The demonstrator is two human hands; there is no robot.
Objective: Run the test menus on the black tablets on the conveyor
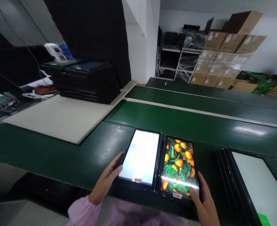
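Left hand (108, 179) is clamping white-screen tablet (140, 157) by its left edge, thumb on front; right hand (205, 199) is gripping fruit-picture tablet (178, 166) low on right edge, thumb kinda covering screen corner; both tablets are sitting side by side at near side of green bench (98, 153); tablet stack (258, 182) is sitting off to right, pale screen on top; cardboard boxes (223, 59) are towering way back.

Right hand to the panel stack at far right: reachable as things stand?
Likely yes: only green worktop shows between the right hand and the panel stack. The hand grips the fruit-picture tablet, so it would probably need to let go first.
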